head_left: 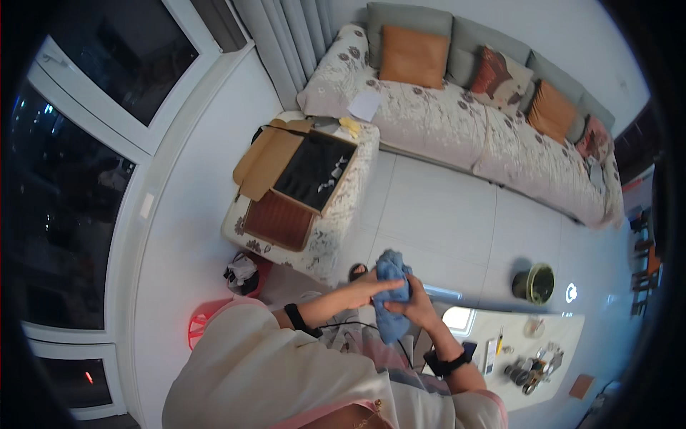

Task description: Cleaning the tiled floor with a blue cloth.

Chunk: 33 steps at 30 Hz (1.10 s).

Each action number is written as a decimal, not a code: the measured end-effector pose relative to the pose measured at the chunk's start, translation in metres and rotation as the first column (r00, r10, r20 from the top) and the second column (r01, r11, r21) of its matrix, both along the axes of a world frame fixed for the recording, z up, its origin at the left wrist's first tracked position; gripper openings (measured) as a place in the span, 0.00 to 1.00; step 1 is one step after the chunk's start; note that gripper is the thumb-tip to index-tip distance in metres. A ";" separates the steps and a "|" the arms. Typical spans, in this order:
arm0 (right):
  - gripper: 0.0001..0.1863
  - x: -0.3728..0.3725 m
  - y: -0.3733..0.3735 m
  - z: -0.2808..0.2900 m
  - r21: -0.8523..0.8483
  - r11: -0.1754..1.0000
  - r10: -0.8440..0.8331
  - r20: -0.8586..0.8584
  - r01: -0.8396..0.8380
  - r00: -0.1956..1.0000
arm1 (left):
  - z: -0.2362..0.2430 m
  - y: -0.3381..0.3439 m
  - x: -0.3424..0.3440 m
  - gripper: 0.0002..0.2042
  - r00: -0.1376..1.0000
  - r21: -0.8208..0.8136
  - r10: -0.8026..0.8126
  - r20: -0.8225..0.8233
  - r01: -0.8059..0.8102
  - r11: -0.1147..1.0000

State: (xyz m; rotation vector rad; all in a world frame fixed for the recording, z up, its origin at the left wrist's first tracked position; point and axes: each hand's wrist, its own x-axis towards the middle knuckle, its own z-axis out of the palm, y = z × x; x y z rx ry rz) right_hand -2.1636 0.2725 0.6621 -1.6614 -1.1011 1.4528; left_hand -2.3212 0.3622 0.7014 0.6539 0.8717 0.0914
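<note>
A bunched blue cloth (393,327) is squeezed between my two hands in front of my body. My left hand (366,289) grips it from the left, thumb across its front. From the right, my right hand (420,304) wraps round its middle with the fingers closed. Crumpled ends of the cloth stick out above and below the hands. Each of my wrists carries a black band, and a black cable (350,324) runs near my left forearm.
A table (564,332) at my right holds a phone, a yellow pen-like item, a jar and several metal items. Beyond it stands a green bin (534,284). At the left, a cloth-covered sofa seat (332,232) bears an open cardboard box (268,161). A long sofa (443,121) lines the far wall.
</note>
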 end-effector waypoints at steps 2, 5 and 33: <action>0.50 -0.018 -0.011 0.013 0.124 0.979 0.124 0.275 -0.163 0.953 | -0.009 -0.028 -0.010 0.27 0.979 0.054 0.186 0.087 -0.191 0.980; 0.49 -0.033 -0.034 0.021 0.188 0.936 0.239 0.289 -0.299 0.927 | -0.013 -0.066 -0.032 0.25 0.948 0.178 0.312 0.056 -0.317 0.931; 0.31 -0.110 -0.254 -0.003 -0.024 0.965 -0.247 0.259 0.262 0.934 | 0.023 -0.110 -0.224 0.23 0.954 0.172 0.265 -0.140 -0.240 0.955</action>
